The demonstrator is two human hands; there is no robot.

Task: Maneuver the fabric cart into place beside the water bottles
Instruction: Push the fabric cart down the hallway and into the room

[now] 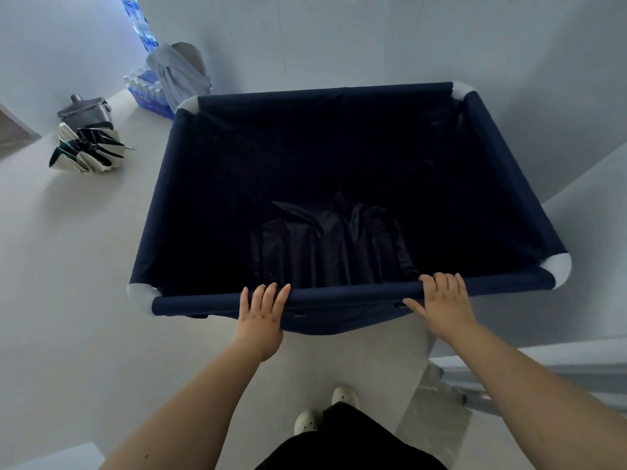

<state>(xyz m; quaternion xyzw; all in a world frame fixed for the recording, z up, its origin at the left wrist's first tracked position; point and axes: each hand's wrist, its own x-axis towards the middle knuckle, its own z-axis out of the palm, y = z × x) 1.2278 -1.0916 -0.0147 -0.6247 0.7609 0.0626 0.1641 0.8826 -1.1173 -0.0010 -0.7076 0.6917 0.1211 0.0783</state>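
Note:
A navy fabric cart (169, 198) with white corner joints fills the middle of the view, with dark crumpled fabric (332, 242) lying in its bottom. My left hand (261, 313) rests on the cart's near rail, fingers laid over the top. My right hand (444, 300) grips the same rail further right, thumb under it. Packs of water bottles (146, 93) stand on the floor against the wall, just past the cart's far left corner, with more stacked above (142, 28).
A grey cloth-covered object (179, 72) stands beside the bottles, touching the cart's far left corner. A folded umbrella (84, 150) and a grey container (86, 110) lie on the floor at left. White walls close in behind and on the right. My feet (325, 412) show below.

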